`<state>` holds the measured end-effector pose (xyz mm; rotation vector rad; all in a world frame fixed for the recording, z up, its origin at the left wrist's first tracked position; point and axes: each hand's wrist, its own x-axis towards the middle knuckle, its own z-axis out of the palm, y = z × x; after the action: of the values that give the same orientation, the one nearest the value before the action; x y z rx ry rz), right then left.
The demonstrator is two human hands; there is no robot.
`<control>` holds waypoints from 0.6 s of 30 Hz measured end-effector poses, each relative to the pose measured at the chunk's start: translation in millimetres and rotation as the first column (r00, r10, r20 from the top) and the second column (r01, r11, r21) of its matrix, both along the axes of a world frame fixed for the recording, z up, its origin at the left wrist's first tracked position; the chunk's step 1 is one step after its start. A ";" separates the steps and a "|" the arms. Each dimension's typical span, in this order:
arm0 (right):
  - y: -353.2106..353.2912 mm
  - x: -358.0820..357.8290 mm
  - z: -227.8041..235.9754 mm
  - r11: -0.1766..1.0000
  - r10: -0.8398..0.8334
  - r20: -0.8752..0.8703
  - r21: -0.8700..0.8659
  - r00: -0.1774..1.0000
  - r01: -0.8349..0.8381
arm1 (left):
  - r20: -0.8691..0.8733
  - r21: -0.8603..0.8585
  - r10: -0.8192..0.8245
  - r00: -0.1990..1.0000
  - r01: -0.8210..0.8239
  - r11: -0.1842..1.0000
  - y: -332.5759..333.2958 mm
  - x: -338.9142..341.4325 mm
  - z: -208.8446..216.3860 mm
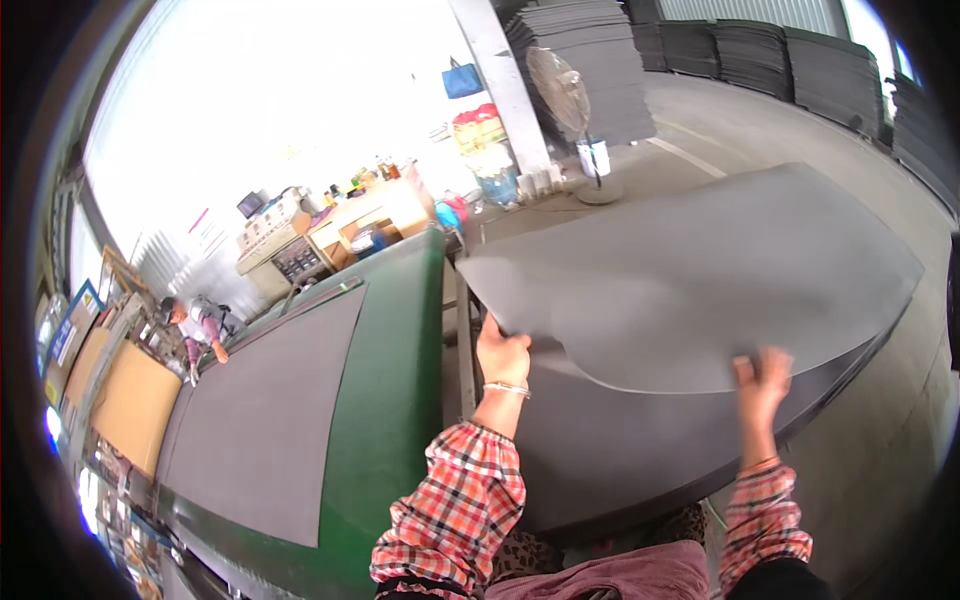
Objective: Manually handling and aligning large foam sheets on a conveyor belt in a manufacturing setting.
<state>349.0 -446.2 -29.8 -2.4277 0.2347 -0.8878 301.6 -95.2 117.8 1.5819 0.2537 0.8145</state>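
A large grey foam-like sheet [700, 270] is raised and curled above a stack of dark sheets [600, 450] in front of me. My left hand [502, 355] is closed on its left edge, near the corner beside the green belt. At the near edge of the same sheet is my right hand [762, 380], blurred by motion, its thumb and fingers apart. Whether it touches the sheet I cannot tell. On the green conveyor belt [390, 400] to the left lies another dark grey sheet [265, 410], flat.
A co-worker [205, 325] reaches over the belt's far left end. Beyond my stack stand a pedestal fan [560, 90] and a white bucket [593, 157]. Tall sheet stacks [585, 60] rise behind. A cluttered wooden desk [375, 215] is at the back.
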 end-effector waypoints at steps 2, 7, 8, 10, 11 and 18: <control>-171.8 68.5 -105.3 0.824 -0.344 0.145 0.521 0.928 0.224 | 0.257 0.046 -0.129 0.958 0.121 0.992 -3.8 -1.6 33.9; -195.9 25.6 -44.0 -0.190 0.251 0.015 0.981 0.968 0.034 | 0.154 -0.100 0.198 0.968 -0.184 0.978 172.5 -171.0 93.3; -165.3 13.6 -28.1 -0.249 0.360 0.107 0.968 0.927 -0.015 | 0.115 -0.040 0.299 0.947 -0.297 0.954 222.7 -225.2 89.2; -102.5 -18.0 -5.0 -0.284 0.461 0.207 0.956 0.863 -0.077 | 0.135 -0.149 0.305 0.943 -0.285 0.947 279.9 -313.9 64.3; -64.0 -35.0 7.1 -0.266 0.480 0.223 0.959 0.848 -0.101 | 0.160 -0.204 0.374 0.914 -0.340 0.918 308.0 -357.1 39.1; 148.0 -153.2 41.3 -0.244 0.700 0.068 0.958 0.711 0.149 | 0.106 -0.775 0.654 0.749 -0.350 0.527 251.6 -508.2 -141.3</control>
<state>195.8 -298.2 11.5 -0.8446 0.2975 0.4372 -206.7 156.5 -23.6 0.5386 0.6912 1.2804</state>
